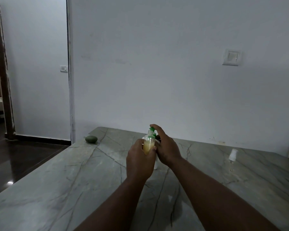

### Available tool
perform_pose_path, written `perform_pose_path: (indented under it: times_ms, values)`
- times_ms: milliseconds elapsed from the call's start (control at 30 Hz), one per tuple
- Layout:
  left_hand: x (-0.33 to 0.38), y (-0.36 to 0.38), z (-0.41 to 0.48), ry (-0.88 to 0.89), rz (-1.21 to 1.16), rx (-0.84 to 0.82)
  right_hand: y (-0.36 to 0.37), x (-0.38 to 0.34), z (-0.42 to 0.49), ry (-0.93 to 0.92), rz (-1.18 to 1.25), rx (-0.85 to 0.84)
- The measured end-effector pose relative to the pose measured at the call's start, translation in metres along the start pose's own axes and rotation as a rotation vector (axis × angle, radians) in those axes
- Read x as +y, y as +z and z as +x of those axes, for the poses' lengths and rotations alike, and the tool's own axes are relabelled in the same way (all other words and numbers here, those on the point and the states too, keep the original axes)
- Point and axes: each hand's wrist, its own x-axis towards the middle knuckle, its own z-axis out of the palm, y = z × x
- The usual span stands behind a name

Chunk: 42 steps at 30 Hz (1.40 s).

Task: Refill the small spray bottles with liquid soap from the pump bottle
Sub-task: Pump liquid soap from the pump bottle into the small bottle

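Observation:
My left hand (139, 162) grips a small clear bottle (148, 142), uncapped and about half full of yellow liquid soap, held upright. Its open neck sits just under the green pump head (151, 130) of the white pump bottle (155, 166), which stands on the table mostly hidden behind my hands. My right hand (167, 147) reaches over from the right, with a finger pressing on top of the pump head. A second small clear spray bottle (232, 160) with a white spray cap stands alone at the right of the table.
The grey veined stone table (73, 180) runs up to the white wall. A dark green rounded object (91, 139) lies near the table's far left corner. Dark floor and a doorway are to the left.

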Motion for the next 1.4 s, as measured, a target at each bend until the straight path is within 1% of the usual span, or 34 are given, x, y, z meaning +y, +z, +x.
perform_pose_path:
  times_ms: [667,1067,1400]
  values:
    - [-0.0005,0.0004,0.0010,-0.005,-0.004,0.002,0.0011,0.0000,0.0001,0.005,0.017,0.000]
    - [0.0000,0.0005,0.0008,-0.001,-0.031,0.005,-0.0025,-0.0032,-0.0025,-0.003,-0.034,-0.007]
    - [-0.0037,0.0011,0.0015,0.003,-0.012,0.008,0.0034,0.0000,0.0001,0.005,-0.030,0.029]
